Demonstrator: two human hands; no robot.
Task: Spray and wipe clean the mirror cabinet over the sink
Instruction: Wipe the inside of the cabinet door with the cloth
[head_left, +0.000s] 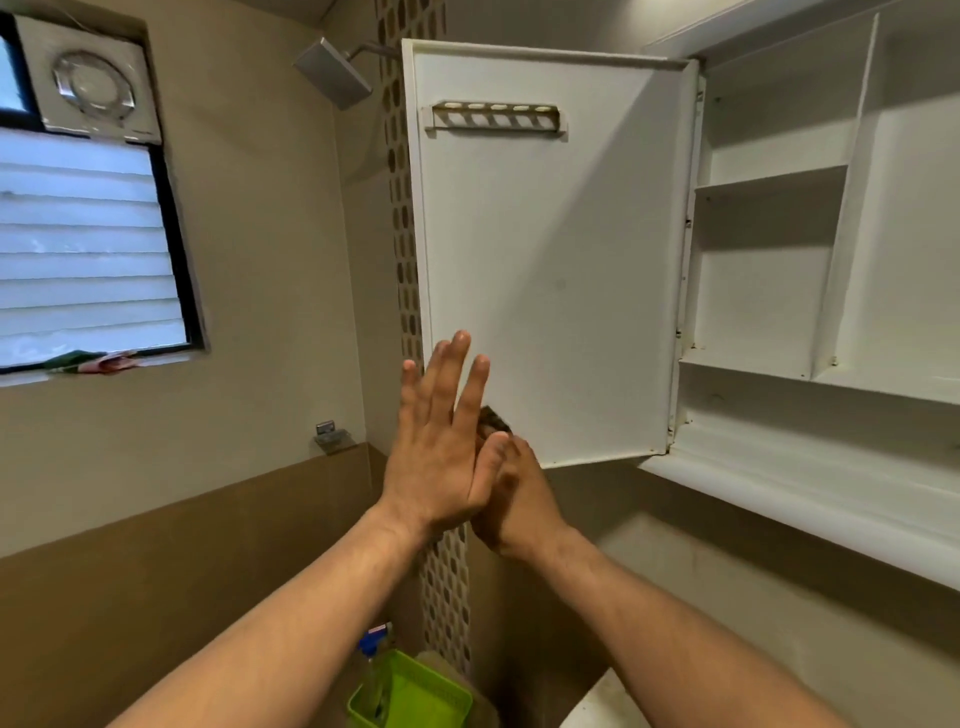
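Note:
The white mirror cabinet (779, 270) hangs on the wall with its door (550, 249) swung open to the left, the plain white inner face towards me. The mirror side is hidden. My left hand (441, 441) is raised with straight fingers, its fingertips over the door's lower left edge. My right hand (511, 499) sits just behind it at the door's bottom left corner. Its fingers curl round a small dark cloth (493, 422), mostly hidden. A spray bottle (375, 640) with a blue head stands low down beside a green basket (415, 691).
Bare white shelves (769, 182) fill the open cabinet. A toothbrush rack (496, 117) is fixed high on the door. A shower head (335, 73) hangs top centre, a window (88, 249) and vent fan (93, 83) at left. The sink's corner (597, 701) shows at the bottom.

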